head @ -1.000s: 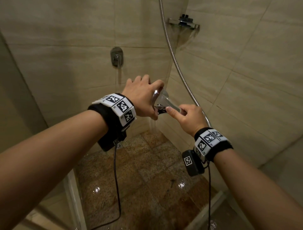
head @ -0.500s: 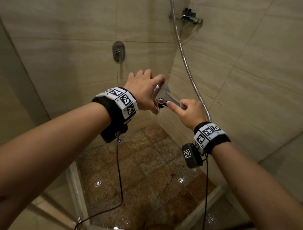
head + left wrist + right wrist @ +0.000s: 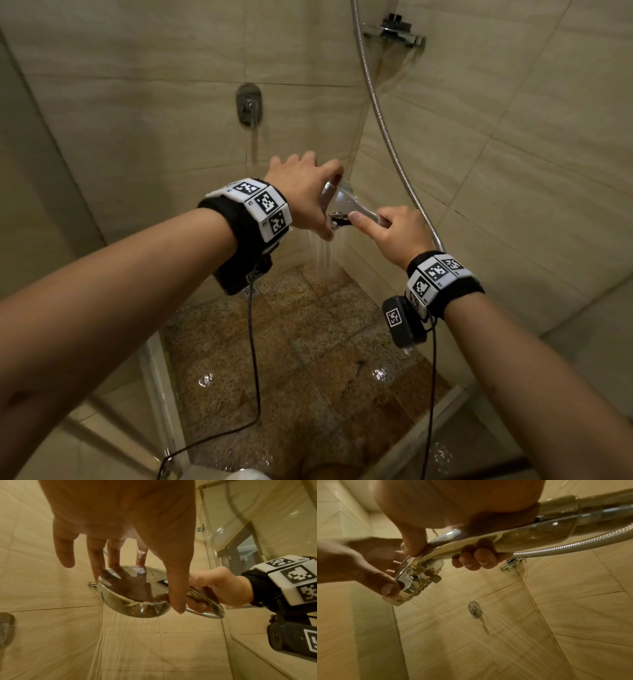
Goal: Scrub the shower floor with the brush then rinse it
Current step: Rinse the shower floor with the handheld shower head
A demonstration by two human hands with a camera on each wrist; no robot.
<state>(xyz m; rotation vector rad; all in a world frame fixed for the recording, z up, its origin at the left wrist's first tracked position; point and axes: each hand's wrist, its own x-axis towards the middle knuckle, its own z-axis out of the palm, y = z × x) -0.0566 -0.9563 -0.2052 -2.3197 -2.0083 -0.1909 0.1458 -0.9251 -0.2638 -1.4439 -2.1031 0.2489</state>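
Chrome handheld shower head [image 3: 339, 200]: right hand [image 3: 399, 233] is gripping handle at 4 o'clock; left hand [image 3: 303, 192] is pinching rim, spraying downward onto speckled stone floor [image 3: 308, 359].

— Where's the shower head [image 3: 337, 202]?
— Between both hands, above the shower floor's [image 3: 308, 359] far corner.
— The wall valve [image 3: 249, 104]?
— Left, behind it; the corner shelf [image 3: 394, 34] up right.

I hold a chrome shower head [image 3: 342, 202] over the corner of the shower floor [image 3: 308, 359], its face turned down and water spraying from it. The floor is brown speckled stone tile, wet and shining with small puddles.
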